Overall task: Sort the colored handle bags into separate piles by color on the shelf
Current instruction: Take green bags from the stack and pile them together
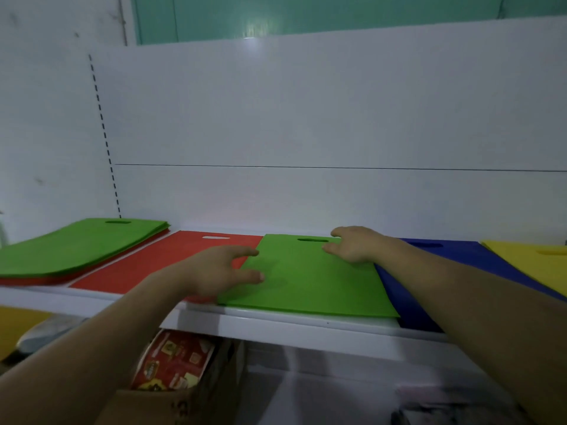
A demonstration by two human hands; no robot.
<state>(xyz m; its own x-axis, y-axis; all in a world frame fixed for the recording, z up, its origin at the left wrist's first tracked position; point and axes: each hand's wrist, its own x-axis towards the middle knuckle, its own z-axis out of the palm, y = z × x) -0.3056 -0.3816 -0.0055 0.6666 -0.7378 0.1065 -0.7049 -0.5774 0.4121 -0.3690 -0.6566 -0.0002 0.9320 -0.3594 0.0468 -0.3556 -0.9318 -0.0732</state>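
A flat green handle bag (310, 280) lies in the middle of the white shelf (276, 320). My left hand (221, 271) rests on its left edge with fingers spread. My right hand (352, 243) touches its top right corner beside the handle slot, fingers loosely extended. To its left lies a red bag (159, 262). Further left, a mixed stack (76, 246) has green bags on top and red ones beneath. A blue bag (460, 262) and a yellow bag (540, 262) lie to the right, the blue partly under my right forearm.
A white back panel rises behind the shelf. Below the shelf stands a cardboard box (171, 394) holding a red printed roll (175, 360). Something yellow (18, 326) shows at the lower left under the shelf edge.
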